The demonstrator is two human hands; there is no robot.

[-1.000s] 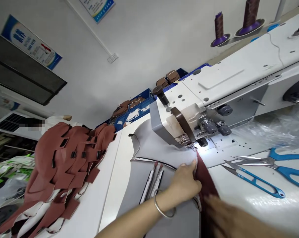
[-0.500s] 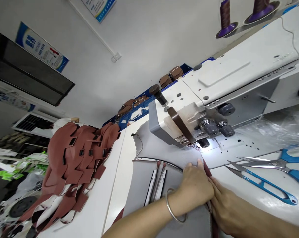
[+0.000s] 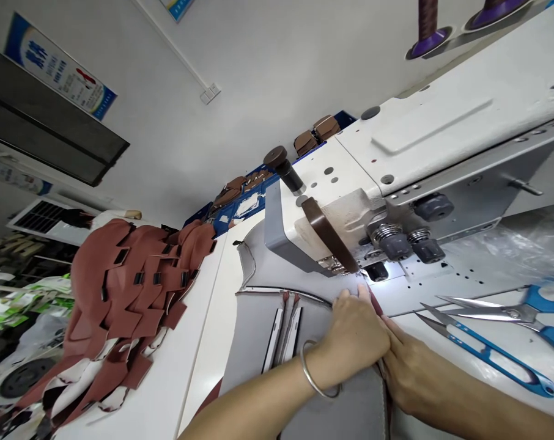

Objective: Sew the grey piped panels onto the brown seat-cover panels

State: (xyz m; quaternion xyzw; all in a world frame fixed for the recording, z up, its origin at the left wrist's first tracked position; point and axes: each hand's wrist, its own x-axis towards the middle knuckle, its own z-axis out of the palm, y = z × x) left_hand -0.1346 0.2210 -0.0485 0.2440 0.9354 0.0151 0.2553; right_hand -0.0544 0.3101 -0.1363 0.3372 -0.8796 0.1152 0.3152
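Note:
My left hand (image 3: 356,335), with a metal bangle on its wrist, lies knuckles up on a grey fabric piece (image 3: 286,275), fingers closed on the seam edge just below the presser foot (image 3: 357,272) of the white sewing machine (image 3: 396,165). My right hand (image 3: 408,363) presses against it from the right, its fingers tucked under the left hand and pinching the same edge, where a dark red strip (image 3: 376,302) shows. The machine's lamp lights the needle area.
A heap of red-brown cut pieces (image 3: 130,287) lies at the left of the white table (image 3: 185,366). Blue thread snips (image 3: 483,351) and blue-handled scissors (image 3: 510,313) lie at the right. Blue bins (image 3: 240,205) with brown parts stand behind. Purple-based thread cones (image 3: 426,30) stand above.
My right hand has come up from the lower edge and joined the left at the seam. Both hands have slid a little nearer the presser foot, covering most of the dark red strip.

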